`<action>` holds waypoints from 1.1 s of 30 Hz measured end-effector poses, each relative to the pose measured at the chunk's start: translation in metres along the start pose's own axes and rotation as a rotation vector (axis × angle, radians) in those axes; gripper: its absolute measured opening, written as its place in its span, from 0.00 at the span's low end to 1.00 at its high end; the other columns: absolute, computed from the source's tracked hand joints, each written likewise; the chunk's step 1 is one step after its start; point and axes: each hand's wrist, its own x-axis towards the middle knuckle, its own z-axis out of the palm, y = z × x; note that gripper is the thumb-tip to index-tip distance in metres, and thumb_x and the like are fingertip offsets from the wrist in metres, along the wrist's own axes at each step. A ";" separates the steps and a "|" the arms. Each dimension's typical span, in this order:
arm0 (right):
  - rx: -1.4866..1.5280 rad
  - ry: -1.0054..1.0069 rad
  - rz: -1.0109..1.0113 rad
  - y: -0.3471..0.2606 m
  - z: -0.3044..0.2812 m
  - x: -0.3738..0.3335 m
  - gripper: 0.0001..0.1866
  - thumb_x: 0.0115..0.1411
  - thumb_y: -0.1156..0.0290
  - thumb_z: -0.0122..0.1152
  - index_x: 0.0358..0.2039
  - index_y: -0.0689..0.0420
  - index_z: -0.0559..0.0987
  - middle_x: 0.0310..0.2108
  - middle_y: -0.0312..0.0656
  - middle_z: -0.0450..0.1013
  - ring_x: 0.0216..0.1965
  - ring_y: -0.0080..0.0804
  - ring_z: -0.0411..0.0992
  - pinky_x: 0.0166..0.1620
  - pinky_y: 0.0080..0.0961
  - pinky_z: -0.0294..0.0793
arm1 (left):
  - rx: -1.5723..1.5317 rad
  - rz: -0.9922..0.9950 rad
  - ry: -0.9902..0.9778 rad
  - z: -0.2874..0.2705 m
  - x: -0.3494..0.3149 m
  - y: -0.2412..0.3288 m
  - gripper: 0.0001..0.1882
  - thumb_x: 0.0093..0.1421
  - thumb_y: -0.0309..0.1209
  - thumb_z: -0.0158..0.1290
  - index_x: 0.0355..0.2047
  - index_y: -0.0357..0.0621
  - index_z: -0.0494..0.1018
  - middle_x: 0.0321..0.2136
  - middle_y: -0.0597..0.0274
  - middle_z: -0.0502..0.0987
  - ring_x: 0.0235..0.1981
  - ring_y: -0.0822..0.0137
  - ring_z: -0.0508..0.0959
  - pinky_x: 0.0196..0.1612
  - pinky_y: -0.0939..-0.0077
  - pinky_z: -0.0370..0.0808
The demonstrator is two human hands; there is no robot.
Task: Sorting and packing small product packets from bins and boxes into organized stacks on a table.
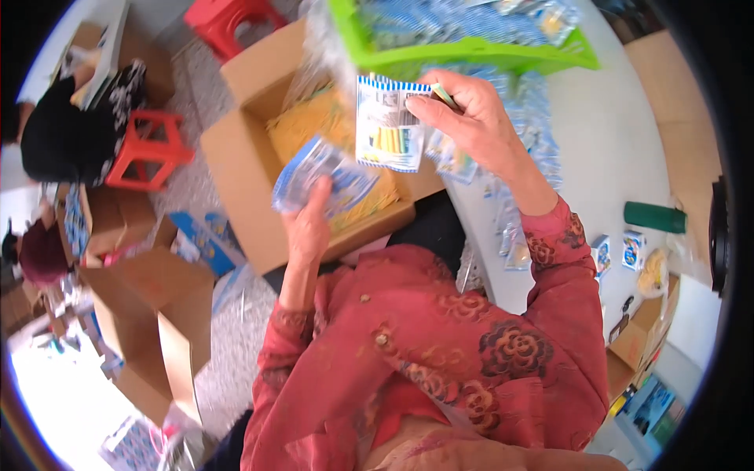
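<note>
My right hand (475,118) is raised over the edge of the white table, its thumb and fingers pinching a small flat packet (389,141). Blue-and-white stripes run along the packet's top and bottom, and yellow and green sticks show on its front. A short pale-green stick-like piece (444,96) pokes out between the fingers of that hand. Lower and to the left, my left hand (308,224) grips a blue-and-clear packet (326,177), blurred by motion, above an open cardboard box (259,125). Inside the box lies a yellow mass (310,122) whose kind I cannot make out.
A lime-green basket (471,53) full of blue packets stands on the white table (605,149), with more packets (534,157) strewn beside it. A dark green cylinder (655,217) lies farther right. Red stools (149,149), another open carton (149,314) and other people are at left.
</note>
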 end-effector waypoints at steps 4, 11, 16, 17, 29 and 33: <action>-0.231 0.257 -0.169 -0.013 -0.062 0.023 0.11 0.58 0.67 0.55 0.32 0.62 0.76 0.20 0.29 0.69 0.24 0.11 0.61 0.26 0.15 0.61 | -0.064 -0.053 0.033 -0.004 0.000 -0.007 0.13 0.58 0.25 0.51 0.45 0.37 0.70 0.39 0.62 0.75 0.38 0.72 0.74 0.43 0.76 0.71; -0.607 0.617 -0.114 0.041 -0.235 0.086 0.18 0.56 0.62 0.53 0.42 0.61 0.73 0.29 0.46 0.76 0.26 0.41 0.71 0.33 0.31 0.69 | -0.023 -0.072 -0.040 0.006 -0.001 -0.011 0.13 0.59 0.24 0.50 0.44 0.35 0.70 0.39 0.62 0.74 0.39 0.72 0.73 0.44 0.76 0.70; -0.884 0.664 0.137 0.094 -0.295 0.094 0.19 0.55 0.54 0.52 0.34 0.57 0.77 0.30 0.46 0.75 0.32 0.40 0.72 0.38 0.31 0.68 | -0.010 -0.133 -0.064 0.005 -0.003 -0.011 0.13 0.58 0.24 0.51 0.44 0.36 0.69 0.38 0.62 0.75 0.38 0.72 0.74 0.44 0.76 0.70; -0.879 0.659 0.136 0.102 -0.293 0.096 0.19 0.55 0.54 0.52 0.34 0.57 0.77 0.30 0.46 0.75 0.32 0.40 0.72 0.38 0.31 0.68 | 0.001 -0.143 -0.061 0.004 -0.003 -0.013 0.13 0.58 0.24 0.51 0.44 0.36 0.69 0.38 0.62 0.75 0.39 0.71 0.74 0.44 0.76 0.71; -1.178 0.894 -0.126 0.151 -0.294 0.078 0.16 0.56 0.63 0.53 0.38 0.64 0.73 0.24 0.48 0.74 0.28 0.45 0.72 0.32 0.32 0.69 | 0.093 -0.157 -0.130 0.033 0.012 -0.016 0.12 0.57 0.24 0.53 0.41 0.35 0.72 0.35 0.65 0.76 0.36 0.76 0.73 0.41 0.80 0.70; -0.708 0.456 -0.061 0.049 -0.155 0.038 0.18 0.60 0.55 0.49 0.44 0.54 0.75 0.40 0.38 0.75 0.37 0.24 0.72 0.42 0.22 0.69 | 0.065 -0.152 -0.183 0.041 0.011 -0.017 0.10 0.57 0.26 0.54 0.39 0.36 0.75 0.33 0.66 0.77 0.33 0.78 0.74 0.38 0.81 0.72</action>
